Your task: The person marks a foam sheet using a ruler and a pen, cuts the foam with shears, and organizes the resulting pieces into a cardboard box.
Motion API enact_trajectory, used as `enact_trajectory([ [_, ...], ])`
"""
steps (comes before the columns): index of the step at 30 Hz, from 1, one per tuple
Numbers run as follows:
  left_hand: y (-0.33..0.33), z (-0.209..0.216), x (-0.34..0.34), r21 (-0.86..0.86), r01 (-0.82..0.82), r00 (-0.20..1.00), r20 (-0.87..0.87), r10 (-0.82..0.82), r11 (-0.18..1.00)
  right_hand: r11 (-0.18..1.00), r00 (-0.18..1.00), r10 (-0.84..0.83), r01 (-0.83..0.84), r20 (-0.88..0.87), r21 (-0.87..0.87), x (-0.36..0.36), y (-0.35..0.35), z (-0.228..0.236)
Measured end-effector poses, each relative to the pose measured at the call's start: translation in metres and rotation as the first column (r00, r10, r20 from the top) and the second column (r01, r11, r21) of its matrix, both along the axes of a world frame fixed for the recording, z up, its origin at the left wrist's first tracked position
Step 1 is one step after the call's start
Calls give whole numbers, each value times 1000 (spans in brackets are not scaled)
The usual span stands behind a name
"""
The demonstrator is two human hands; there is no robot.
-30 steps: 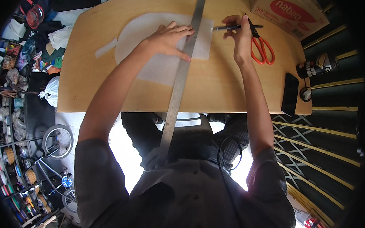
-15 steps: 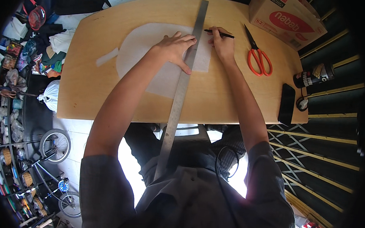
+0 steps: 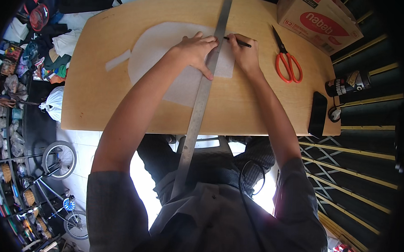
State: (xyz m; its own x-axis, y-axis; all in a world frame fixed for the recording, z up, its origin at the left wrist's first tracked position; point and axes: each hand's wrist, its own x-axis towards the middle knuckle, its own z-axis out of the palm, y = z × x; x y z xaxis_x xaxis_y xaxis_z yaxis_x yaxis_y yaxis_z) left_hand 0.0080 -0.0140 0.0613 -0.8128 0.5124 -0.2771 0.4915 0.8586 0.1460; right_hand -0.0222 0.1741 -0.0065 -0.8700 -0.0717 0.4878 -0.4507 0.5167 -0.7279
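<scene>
Your pale wooden bench (image 3: 95, 94) spreads in front of you, with a dark barred gate (image 3: 369, 117) along its right. Judging by how things lie, you are drawing a line on the white sheet (image 3: 153, 45), which lies flat on the bench, partly under the long steel ruler (image 3: 195, 121). Your left hand (image 3: 192, 52) grips nothing: its fingers are splayed, bearing down on the steel ruler. Your right hand (image 3: 244, 56) has its fingers pinched round a black pen (image 3: 242, 44), whose tip sits just beside the ruler's right edge; whether it touches the sheet, I cannot tell. The stroke seems to call for firm pressure from your left and a pen guided along the metal, since the ruler overhangs the near edge and could pivot. Orange-handled scissors (image 3: 283, 51) lie to the right, untouched. As for containers, the cardboard box (image 3: 321, 23) at the far right corner, the black canister (image 3: 348, 83) by the right edge and the white plastic bag (image 3: 54, 102) off to the left all hide their contents
</scene>
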Motion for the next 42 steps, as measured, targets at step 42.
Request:
enact_trajectory([
  [42,0,-2,0,-11,-41,999,16,41,999,913,838,347,-199,421,-356,74,13,14],
])
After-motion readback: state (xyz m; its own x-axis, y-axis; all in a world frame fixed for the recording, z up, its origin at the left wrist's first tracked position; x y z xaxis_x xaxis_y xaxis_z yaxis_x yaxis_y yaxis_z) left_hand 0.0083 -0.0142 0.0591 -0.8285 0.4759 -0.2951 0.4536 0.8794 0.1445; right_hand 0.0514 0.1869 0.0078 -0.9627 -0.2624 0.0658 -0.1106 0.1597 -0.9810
